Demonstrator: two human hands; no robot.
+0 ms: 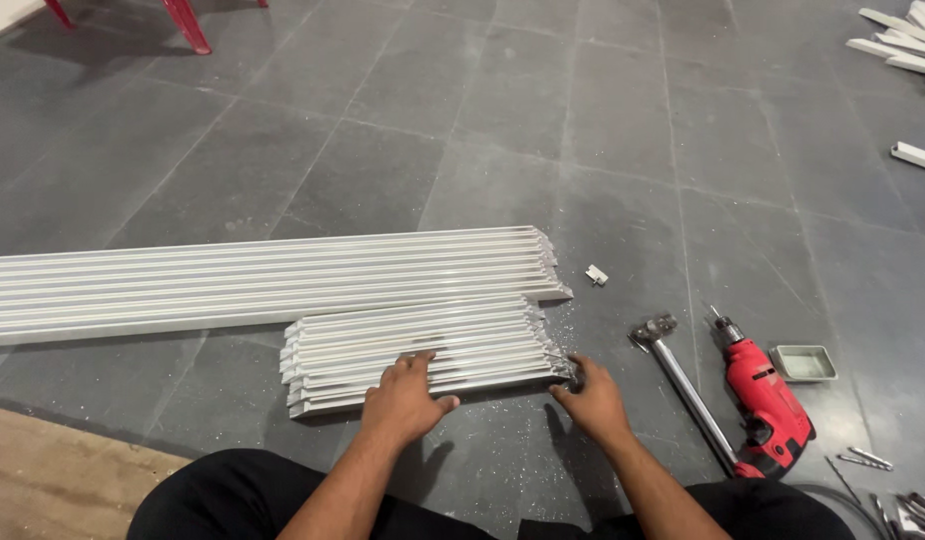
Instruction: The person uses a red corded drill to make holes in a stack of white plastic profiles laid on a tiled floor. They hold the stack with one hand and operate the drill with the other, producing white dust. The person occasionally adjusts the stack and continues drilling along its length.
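**A:** What do you have on the head view?

**B:** I see the short strips (423, 355), a stack of white mitred lengths, lying on the grey floor (603, 130) just in front of the knees. My left hand (403, 400) lies flat on the near edge of the stack, fingers spread over the top pieces. My right hand (591, 398) is at the stack's right end, fingertips touching the cut tips, half curled, gripping nothing that I can make out.

**A:** And around them?

**B:** The long strips (253, 280) lie just beyond, touching the short stack's far side and running off left. To the right are a metal bar (688, 395), a red drill (768, 405) and a small tray (803, 363). A small clip (597, 274) sits near the long strips' right end. More white offcuts (903, 40) lie far right.
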